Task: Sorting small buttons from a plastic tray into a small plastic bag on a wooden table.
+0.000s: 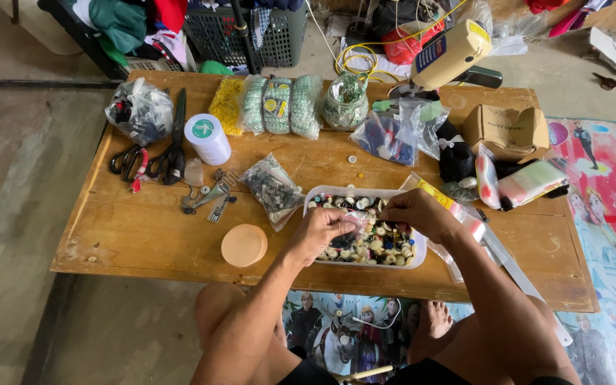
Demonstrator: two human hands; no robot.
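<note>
1. Your left hand (320, 229) and right hand (416, 212) meet over the white tray (418, 259) of buttons, fingers pinched on a small clear bag (356, 219) held between them.
2. The tray sits at the near middle of the wooden tabletop (144, 228).
3. A round tan lid (244, 245) lies just left of your left hand.
4. A clear bag of dark bits (271, 187) lies beyond it.
5. Black scissors (172, 153) and a white spool (207, 138) rest far left.

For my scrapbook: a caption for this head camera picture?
Both hands, left and right, hold a small clear bag over a tray of buttons.
</note>
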